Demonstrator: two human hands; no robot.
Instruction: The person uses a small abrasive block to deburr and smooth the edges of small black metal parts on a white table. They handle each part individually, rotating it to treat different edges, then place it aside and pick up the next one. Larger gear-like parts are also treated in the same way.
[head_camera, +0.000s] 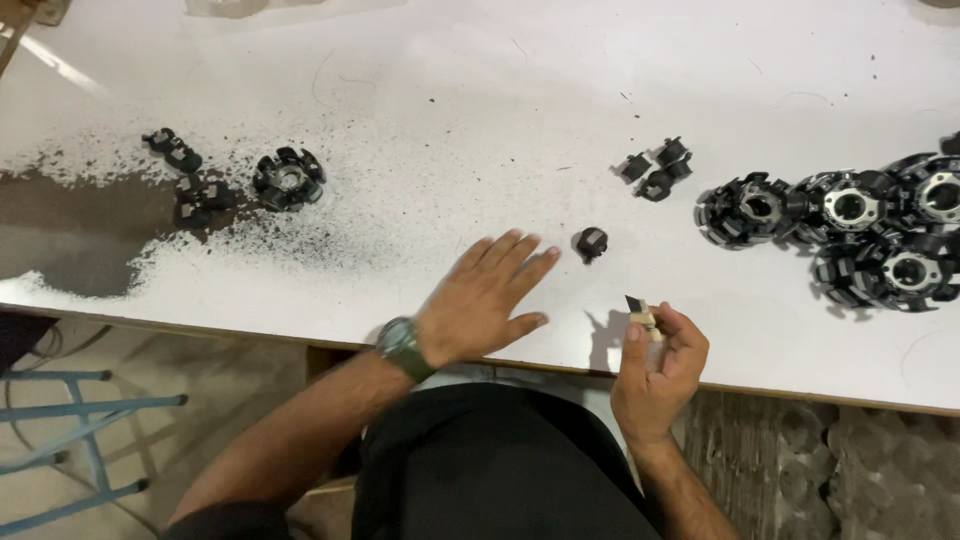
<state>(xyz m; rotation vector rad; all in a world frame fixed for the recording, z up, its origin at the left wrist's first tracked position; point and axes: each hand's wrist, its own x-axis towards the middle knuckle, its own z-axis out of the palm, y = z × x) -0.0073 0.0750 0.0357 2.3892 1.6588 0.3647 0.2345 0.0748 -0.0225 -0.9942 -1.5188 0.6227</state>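
The left hand (480, 300) lies flat on the white surface (500, 120) at lower centre of the frame, fingers spread wide and holding nothing; a dark watch (403, 347) sits on its wrist. Just beyond its fingertips, toward the centre right, rests a small black part (591, 243), near the fingers but not touching them. The right hand (658, 370) is at the surface's near edge, lower right of centre, fingers curled around a small blade tool (640, 314) — its dark tip points up above the thumb.

Further up and to the right lie a few loose black pieces (656, 170). At the right edge of the frame sits a cluster of round black parts with metal centres (860, 225), touching one another. In the upper left, another round part (289, 178) and some small fragments (185, 175) rest among scattered dark dust (120, 240) — well apart from both hands.
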